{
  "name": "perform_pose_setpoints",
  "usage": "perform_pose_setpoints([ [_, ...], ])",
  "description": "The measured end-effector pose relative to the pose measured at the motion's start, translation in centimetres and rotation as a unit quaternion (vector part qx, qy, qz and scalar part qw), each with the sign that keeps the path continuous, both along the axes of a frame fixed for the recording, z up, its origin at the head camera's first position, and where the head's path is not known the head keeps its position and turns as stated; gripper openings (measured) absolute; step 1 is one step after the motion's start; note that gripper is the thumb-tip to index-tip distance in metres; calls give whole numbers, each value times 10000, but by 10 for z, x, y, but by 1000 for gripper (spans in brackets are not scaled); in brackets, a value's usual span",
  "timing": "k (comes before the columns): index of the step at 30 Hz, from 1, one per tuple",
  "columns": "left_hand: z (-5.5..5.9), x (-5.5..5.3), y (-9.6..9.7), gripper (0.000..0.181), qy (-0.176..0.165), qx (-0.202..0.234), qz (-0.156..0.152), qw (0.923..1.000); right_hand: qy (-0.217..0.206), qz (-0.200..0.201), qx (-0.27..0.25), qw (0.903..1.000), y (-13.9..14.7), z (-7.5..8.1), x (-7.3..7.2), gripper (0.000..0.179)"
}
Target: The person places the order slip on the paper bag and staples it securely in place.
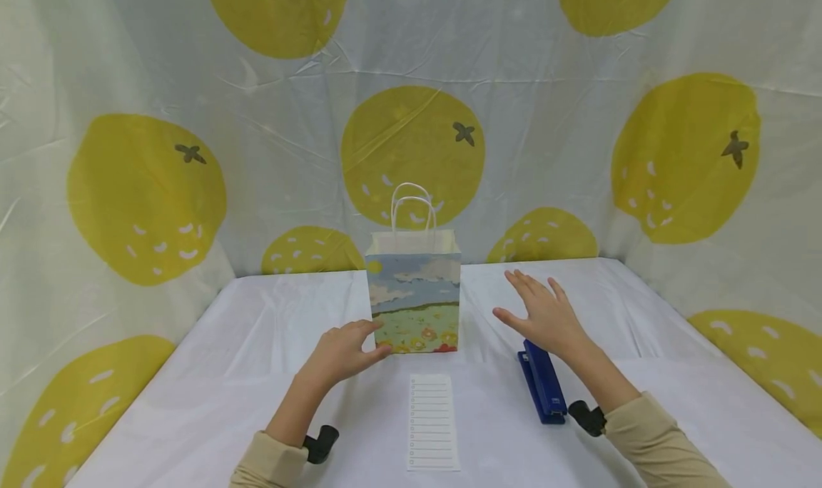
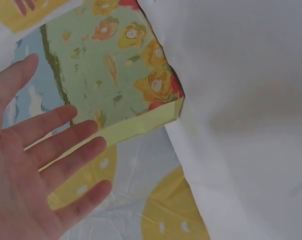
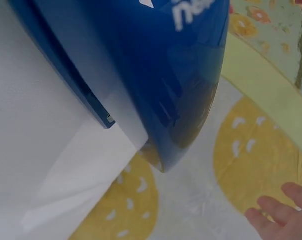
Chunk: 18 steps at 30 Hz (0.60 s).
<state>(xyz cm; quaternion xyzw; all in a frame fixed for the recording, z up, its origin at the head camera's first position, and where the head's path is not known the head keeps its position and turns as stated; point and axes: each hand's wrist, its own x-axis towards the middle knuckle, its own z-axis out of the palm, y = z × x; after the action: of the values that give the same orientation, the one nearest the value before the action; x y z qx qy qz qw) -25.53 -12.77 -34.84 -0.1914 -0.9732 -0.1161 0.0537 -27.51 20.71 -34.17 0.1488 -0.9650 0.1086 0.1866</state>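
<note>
A paper gift bag [image 1: 414, 295] with a painted sky and flower meadow stands upright at the back middle of the table, its white handles raised. My left hand [image 1: 345, 351] is by the bag's lower left corner, thumb apart and fingers extended; the left wrist view shows the same hand [image 2: 46, 160] with nothing in it. On the right, my other hand [image 1: 542, 313] hovers with spread fingers just beyond a blue stapler [image 1: 544, 382]. In the right wrist view the stapler [image 3: 161, 65] looms close, and some fingertips [image 3: 276, 215] show at the lower right corner.
A narrow lined checklist sheet [image 1: 433, 422] lies in front of the bag. White cloth [image 1: 494, 431] covers the table. Behind and at both sides hangs a curtain [image 1: 282, 138] printed with large yellow fruit. Each wrist carries a black camera mount [image 1: 321, 444].
</note>
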Motion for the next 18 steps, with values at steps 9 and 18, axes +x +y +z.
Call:
perform_pose_setpoints([
  [9,-3,-1,10,55,-214,307,-199,9991,-51,72,-241,9997,-8,3,1,76],
  [18,-1,0,21,56,-406,397,-105,9983,-22,73,-196,9998,-14,3,-2,80],
])
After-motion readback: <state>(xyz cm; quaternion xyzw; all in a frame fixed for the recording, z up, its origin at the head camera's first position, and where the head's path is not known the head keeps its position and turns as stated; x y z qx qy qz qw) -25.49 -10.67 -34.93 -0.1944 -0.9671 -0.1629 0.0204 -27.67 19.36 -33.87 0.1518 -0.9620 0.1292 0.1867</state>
